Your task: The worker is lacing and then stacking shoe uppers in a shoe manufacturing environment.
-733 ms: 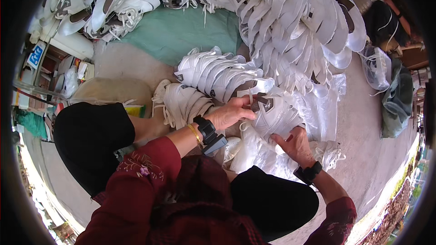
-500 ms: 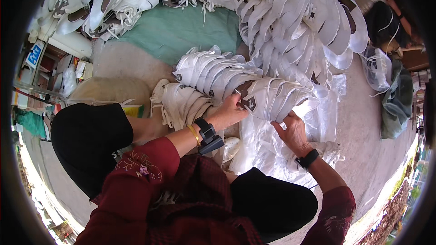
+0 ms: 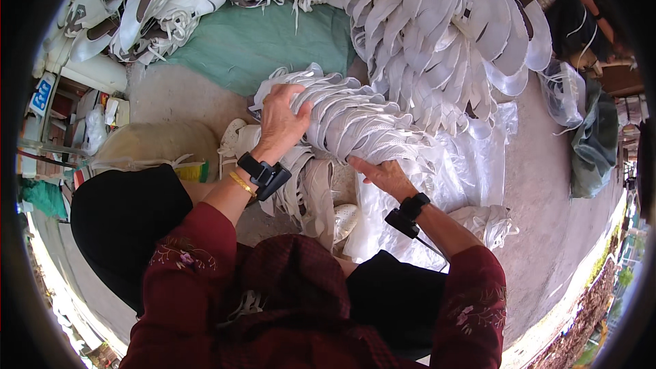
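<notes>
White uppers, stacked edge over edge, meet our left hand (image 3: 281, 119), whose fingers curl over the upper left end of the row of uppers (image 3: 355, 119) while its thumb stands apart from them; we cannot tell whether it pinches the layers or only presses on them. Our right hand (image 3: 388, 178) lies at the row's lower edge, with one digit stretched along it and the rest partly hidden, so its grip cannot be told either. Half a second ago both hands were on a smaller bunch with a brown part showing, just right of the row; now that brown part is out of sight, our left hand has gone across to the far end, and the layers run on as one longer row. We judge from this that the bunch has been joined to the others, and that we are steadying the whole row. Below our left hand sits a second bunch of pale uppers (image 3: 311, 188); clear plastic sheeting (image 3: 471, 171) spreads beyond our right hand. Farther out rise a tall heap of uppers (image 3: 444, 34) and, left of it, a green sheet (image 3: 253, 48).
</notes>
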